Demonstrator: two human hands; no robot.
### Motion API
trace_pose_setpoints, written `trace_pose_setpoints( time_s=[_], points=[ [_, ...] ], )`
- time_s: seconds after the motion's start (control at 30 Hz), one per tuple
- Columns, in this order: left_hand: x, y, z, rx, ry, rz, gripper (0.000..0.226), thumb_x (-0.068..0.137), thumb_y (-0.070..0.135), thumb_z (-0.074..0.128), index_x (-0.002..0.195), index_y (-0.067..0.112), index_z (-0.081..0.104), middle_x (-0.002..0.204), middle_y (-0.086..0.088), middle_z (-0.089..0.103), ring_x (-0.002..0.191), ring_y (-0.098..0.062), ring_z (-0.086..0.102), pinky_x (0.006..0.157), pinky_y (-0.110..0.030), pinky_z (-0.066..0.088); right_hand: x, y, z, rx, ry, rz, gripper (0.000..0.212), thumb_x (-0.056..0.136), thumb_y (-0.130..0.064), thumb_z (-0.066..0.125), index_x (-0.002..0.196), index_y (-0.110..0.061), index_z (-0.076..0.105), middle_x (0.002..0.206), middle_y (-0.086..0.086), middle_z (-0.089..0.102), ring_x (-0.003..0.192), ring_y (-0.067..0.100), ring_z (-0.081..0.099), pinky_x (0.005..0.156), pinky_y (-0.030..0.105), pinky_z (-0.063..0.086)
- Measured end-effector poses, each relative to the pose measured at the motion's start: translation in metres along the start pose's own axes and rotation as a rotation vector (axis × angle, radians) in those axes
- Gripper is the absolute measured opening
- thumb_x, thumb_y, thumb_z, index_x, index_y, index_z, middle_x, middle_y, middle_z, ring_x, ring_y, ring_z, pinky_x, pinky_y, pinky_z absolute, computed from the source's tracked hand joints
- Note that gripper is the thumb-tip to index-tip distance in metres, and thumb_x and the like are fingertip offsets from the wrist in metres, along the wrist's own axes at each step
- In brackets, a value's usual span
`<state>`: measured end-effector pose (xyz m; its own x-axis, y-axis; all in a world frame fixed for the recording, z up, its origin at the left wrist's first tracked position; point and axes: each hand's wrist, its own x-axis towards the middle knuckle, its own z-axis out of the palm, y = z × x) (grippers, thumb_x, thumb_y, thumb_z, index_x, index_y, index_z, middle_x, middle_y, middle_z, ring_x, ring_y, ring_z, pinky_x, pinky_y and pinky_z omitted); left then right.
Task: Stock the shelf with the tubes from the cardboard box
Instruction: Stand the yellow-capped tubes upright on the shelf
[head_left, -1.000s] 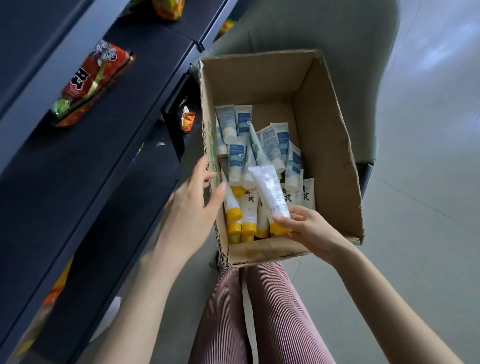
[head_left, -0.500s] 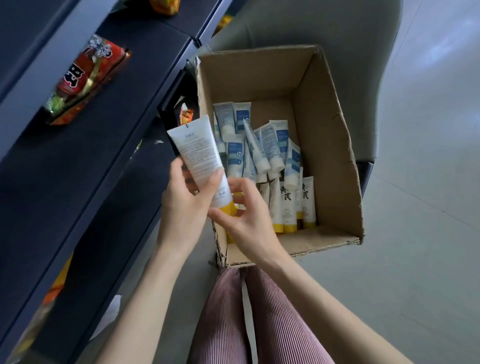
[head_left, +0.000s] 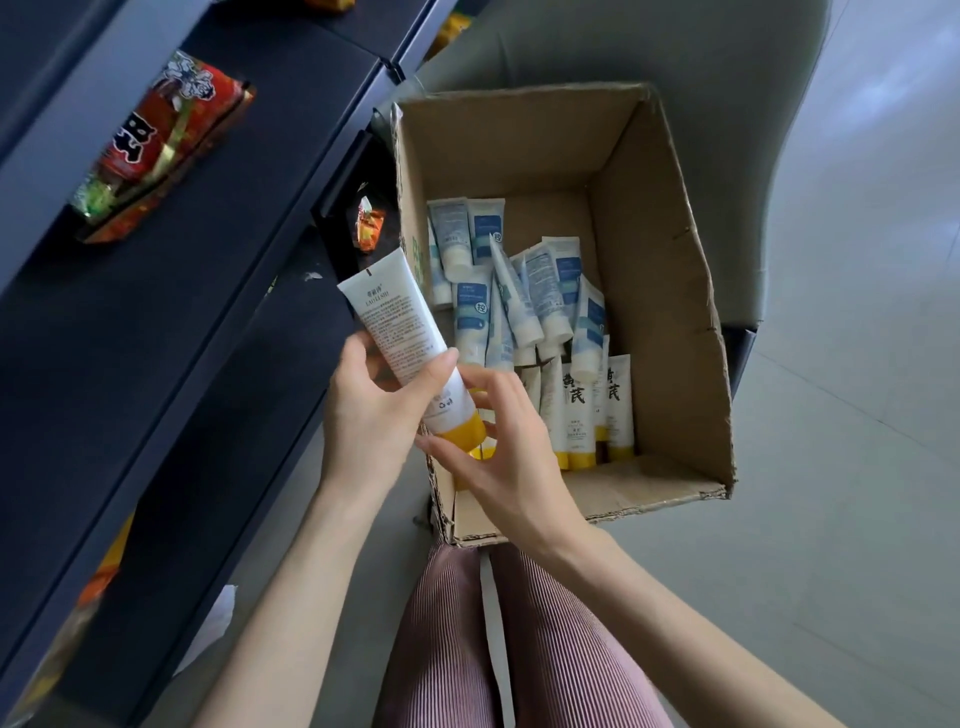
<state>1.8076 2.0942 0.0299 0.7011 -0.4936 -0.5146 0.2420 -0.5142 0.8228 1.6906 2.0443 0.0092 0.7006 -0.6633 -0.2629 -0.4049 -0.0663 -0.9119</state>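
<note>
One white tube (head_left: 400, 322) with yellow cap, held slanted just above the near left corner of the cardboard box (head_left: 660, 260), crimped end pointing toward the dark shelf (head_left: 182, 291). Gripped round the middle by the left hand (head_left: 374, 415), thumb and fingers curled on it. Pinched at the cap by the right hand (head_left: 498, 447). Inside the box, blue-and-white tubes (head_left: 540, 301) piled at the back, yellow-capped tubes (head_left: 571, 415) in a row nearer the front. On the shelf, a red snack packet (head_left: 156, 140).
</note>
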Motion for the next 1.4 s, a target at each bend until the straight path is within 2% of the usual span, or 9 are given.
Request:
trace_pose_setpoints(
  time_s=[0.13,0.2,0.33,0.53,0.63,0.9,1.13,1.27,1.4],
  points=[
    [0.005,-0.001,-0.007,-0.030,0.002,-0.011,0.043,0.076,0.024,0.076,0.114,0.024,0.056,0.104,0.005,0.069,0.095,-0.010,0.067,0.085,-0.044,0.056,0.008,0.012,-0.025,-0.086,-0.194,-0.017,0.064,0.083,-0.052,0.058,0.134,-0.014,0.050,0.133,-0.005,0.045,0.123,0.001,0.043,0.104,0.019,0.037],
    [0.007,-0.003,-0.013,-0.044,0.005,-0.023,0.040,0.077,0.023,0.075,0.113,0.024,0.057,0.102,0.005,0.069,0.094,-0.010,0.067,0.082,-0.040,0.057,0.015,0.031,-0.043,-0.206,-0.235,0.120,0.068,0.086,-0.056,0.052,0.140,-0.016,0.043,0.141,-0.004,0.039,0.128,0.001,0.036,0.108,0.020,0.032],
    [0.009,-0.006,-0.022,-0.094,0.005,-0.043,0.035,0.077,0.024,0.076,0.108,0.026,0.059,0.099,0.005,0.070,0.093,-0.010,0.067,0.071,-0.029,0.054,0.027,0.080,-0.063,-0.499,-0.225,0.429,0.070,0.091,-0.041,0.055,0.147,-0.011,0.025,0.150,0.012,0.027,0.135,0.025,0.035,0.108,0.035,0.032],
    [0.007,-0.005,-0.024,-0.162,-0.039,-0.084,0.047,0.067,0.034,0.079,0.108,0.026,0.060,0.096,0.007,0.070,0.085,-0.005,0.067,0.059,-0.021,0.052,0.040,0.118,-0.061,-0.378,-0.163,0.713,0.063,0.088,-0.028,0.065,0.139,-0.006,0.034,0.136,0.015,0.047,0.121,0.028,0.049,0.095,0.035,0.043],
    [0.005,-0.003,-0.024,-0.205,-0.068,-0.121,0.054,0.064,0.033,0.080,0.113,0.021,0.058,0.095,0.007,0.069,0.079,-0.004,0.067,0.054,-0.021,0.050,0.047,0.125,-0.051,-0.357,-0.094,0.741,0.054,0.088,-0.026,0.065,0.132,-0.006,0.042,0.128,0.011,0.055,0.116,0.026,0.054,0.092,0.032,0.045],
    [0.006,-0.008,-0.028,-0.238,-0.166,-0.205,0.058,0.067,0.030,0.071,0.119,0.020,0.048,0.114,-0.003,0.066,0.093,-0.015,0.067,0.056,-0.022,0.053,0.053,0.131,-0.020,-0.315,0.015,0.771,0.049,0.089,-0.009,0.059,0.131,-0.009,0.034,0.128,0.016,0.052,0.116,0.032,0.053,0.092,0.036,0.044],
    [0.004,-0.012,-0.030,-0.271,-0.234,-0.238,0.064,0.068,0.025,0.070,0.127,0.020,0.045,0.116,-0.005,0.066,0.098,-0.019,0.067,0.060,-0.024,0.054,0.058,0.138,-0.022,-0.365,-0.018,0.785,0.048,0.087,-0.004,0.057,0.130,-0.012,0.038,0.125,0.013,0.054,0.115,0.032,0.054,0.091,0.037,0.045],
    [0.004,-0.010,-0.030,-0.230,-0.311,-0.229,0.054,0.068,0.025,0.069,0.118,0.025,0.049,0.109,-0.003,0.069,0.098,-0.020,0.067,0.063,-0.027,0.054,0.064,0.138,-0.031,-0.258,-0.007,0.801,0.052,0.086,-0.011,0.064,0.133,-0.010,0.043,0.123,0.011,0.057,0.113,0.027,0.055,0.093,0.036,0.045],
    [0.006,-0.006,-0.031,-0.241,-0.315,-0.230,0.056,0.068,0.026,0.069,0.120,0.022,0.049,0.109,-0.005,0.069,0.089,-0.016,0.069,0.061,-0.026,0.054,0.065,0.128,-0.044,0.047,0.048,0.839,0.047,0.088,-0.012,0.062,0.132,-0.007,0.046,0.122,0.013,0.059,0.108,0.026,0.060,0.085,0.037,0.051]
  ],
)
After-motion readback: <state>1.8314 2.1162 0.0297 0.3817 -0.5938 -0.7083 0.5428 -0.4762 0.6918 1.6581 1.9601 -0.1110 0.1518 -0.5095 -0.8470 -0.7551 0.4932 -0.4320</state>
